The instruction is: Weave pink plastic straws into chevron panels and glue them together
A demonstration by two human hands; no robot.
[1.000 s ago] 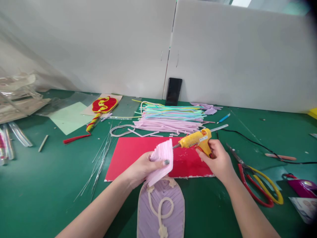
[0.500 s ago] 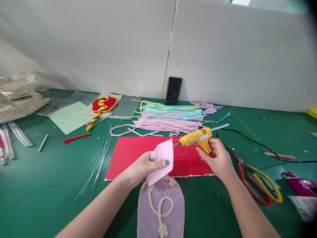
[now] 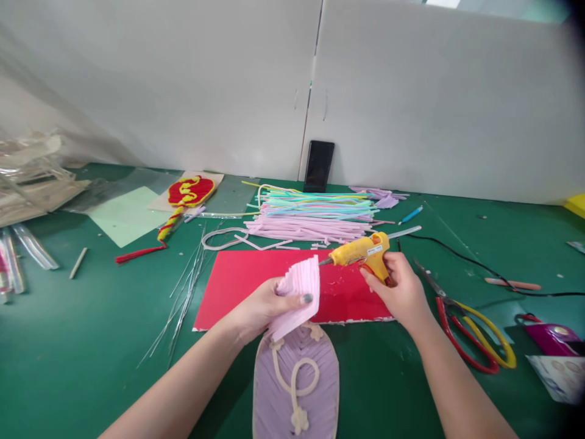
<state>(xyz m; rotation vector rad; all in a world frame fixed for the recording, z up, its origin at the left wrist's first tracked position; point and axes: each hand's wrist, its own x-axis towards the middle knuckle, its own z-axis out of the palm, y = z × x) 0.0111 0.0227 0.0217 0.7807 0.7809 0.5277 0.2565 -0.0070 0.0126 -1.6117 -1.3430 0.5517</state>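
My left hand [image 3: 262, 308] is closed on a ribbed pink piece [image 3: 299, 283] that looks made of pipe cleaners side by side, thumb on its front. In my right hand [image 3: 404, 289] is a yellow hot glue gun [image 3: 359, 251], its nozzle pointing left at the pink piece's right edge; whether they touch I cannot tell. Beneath both lies a red board [image 3: 242, 280] with a frayed front edge. Nearest me is a purple ribbed oval panel [image 3: 274, 405] bearing a cream looped cord [image 3: 305, 366] and small flowers; the pink piece overlaps its far end.
Pink and mint pipe cleaners [image 3: 315, 213] lie behind the board, a phone [image 3: 319, 166] leaning beyond them. Scissors [image 3: 466, 329] and the gun's black cord [image 3: 461, 255] are at right. Thin wires [image 3: 185, 299] and a red-yellow tasselled fan shape [image 3: 191, 192] lie left.
The view has shifted very slightly. Both hands, the pink piece and the glue gun keep nearly the same places.
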